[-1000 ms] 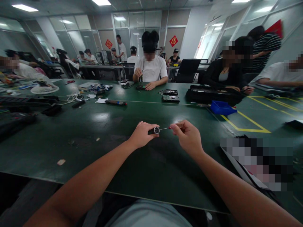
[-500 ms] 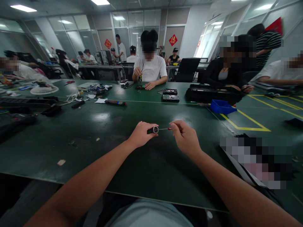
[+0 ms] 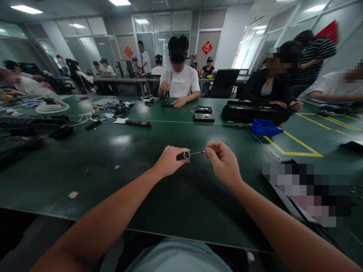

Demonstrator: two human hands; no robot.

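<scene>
My left hand (image 3: 168, 160) is closed round a small black cylindrical part (image 3: 183, 155) with a silver ring at its right end, held just above the green table (image 3: 113, 166). My right hand (image 3: 224, 162) pinches the red handle of a thin screwdriver (image 3: 198, 152). The metal shaft points left and its tip meets the silver end of the part. Both hands hover over the middle of the table, a short gap between them.
A blue bin (image 3: 265, 127) and a long black case (image 3: 252, 111) lie to the far right. Two hard drives (image 3: 204, 114) and a dark tool (image 3: 138, 122) lie farther back. Cables and clutter (image 3: 85, 117) sit at the left. A person in white (image 3: 180, 81) works opposite; others sit around.
My right hand has shifted slightly toward the left hand and turned a little, keeping the screwdriver tip at the part. The left hand has stayed put.
</scene>
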